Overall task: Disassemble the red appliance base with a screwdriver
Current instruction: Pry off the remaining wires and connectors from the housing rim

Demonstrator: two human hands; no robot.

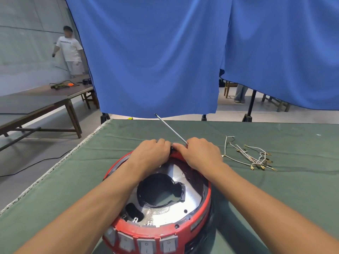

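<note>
**Both hands at far rim of red base, driver pointing away**

R hand curls round the screwdriver, fingers closed on the handle end; handle itself is almost wholly hidden in the fist. L hand is bunched just beside it, fingertips curled on a small dark part at the rim of the base. What that part is can't be made out, and whether L hand pinches it or only presses isn't fully clear; looks like a pinch.

Key relation: driver shaft runs up and away to the left from the R fist, tip out over the far table edge, well apart from any screw. So the working end points away from the base, which lies toward the person, below and behind both hands. Judgement: driver must be swung back, tip down, before it can meet a fastener; R hand is the one placed to do that, L hand to steady.

Base sits on the green cloth, open side up, silver plate w/ black ring showing inside, grey switches on the near wall. Near edge cut off by frame bottom. Forearms cover part of the plate; screw holes under them can't be seen.

Loose white wires w/ brass terminals lie to the right, apart from the base.
</note>
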